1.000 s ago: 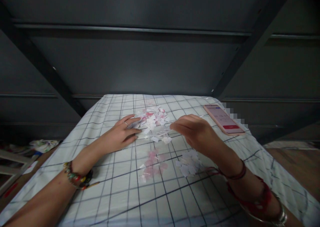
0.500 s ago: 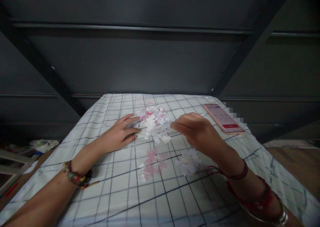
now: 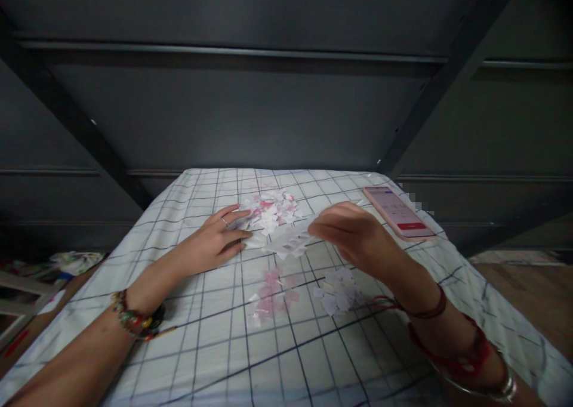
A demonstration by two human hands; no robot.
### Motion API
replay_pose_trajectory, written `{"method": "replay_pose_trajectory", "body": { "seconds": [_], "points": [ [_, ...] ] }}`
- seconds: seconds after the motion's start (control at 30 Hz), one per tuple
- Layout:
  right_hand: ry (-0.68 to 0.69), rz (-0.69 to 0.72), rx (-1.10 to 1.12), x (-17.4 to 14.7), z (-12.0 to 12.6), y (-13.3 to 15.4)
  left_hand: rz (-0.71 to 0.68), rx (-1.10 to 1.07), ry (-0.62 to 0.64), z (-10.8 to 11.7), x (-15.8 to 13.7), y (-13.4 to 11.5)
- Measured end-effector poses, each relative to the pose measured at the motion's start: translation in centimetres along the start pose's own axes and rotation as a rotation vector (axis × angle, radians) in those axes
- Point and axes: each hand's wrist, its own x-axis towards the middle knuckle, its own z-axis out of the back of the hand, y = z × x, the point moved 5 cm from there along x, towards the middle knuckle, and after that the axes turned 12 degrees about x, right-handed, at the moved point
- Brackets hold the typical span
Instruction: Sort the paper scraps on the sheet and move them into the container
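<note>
From my end, the left hand lies low over the cloth with its fingers spread and apart, their tips at the left side of a heap of white and pink paper scraps. The right hand has thumb and fingers pinched together on the right end of a pale strip, which is blurred and slants down leftward over the heap's near side. I see a gap between the two hands, bridged by scraps and strip.

Nearer me than the heap, I have two smaller groups: pink pieces near the middle, and a white pile to their right, below the right wrist. A lane of checked cloth separates the two groups, and a wide stretch of it runs from them to the near edge.

Beyond the right hand, a phone with a lit screen lies close to the right edge, limiting my room on that side. The far edge meets a dark panel, with a band of cloth between it and the heap.
</note>
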Motion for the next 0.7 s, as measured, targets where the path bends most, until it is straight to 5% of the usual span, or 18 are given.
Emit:
{"method": "replay_pose_trajectory", "body": {
  "seconds": [0.27, 0.47, 0.7],
  "points": [
    [-0.139, -0.118, 0.057, -1.7, 2.2, -2.7, -0.011, -0.01, 0.001, 0.0, 0.0, 0.0],
    [-0.098, -0.09, 0.12, -1.4, 0.5, -2.4, -0.014, 0.0, -0.006, -0.2, -0.1, 0.1],
    [-0.023, -0.254, 0.08, -2.6, 1.5, -4.0, -0.011, -0.017, -0.005, -0.3, -0.1, 0.2]
  ]
}}
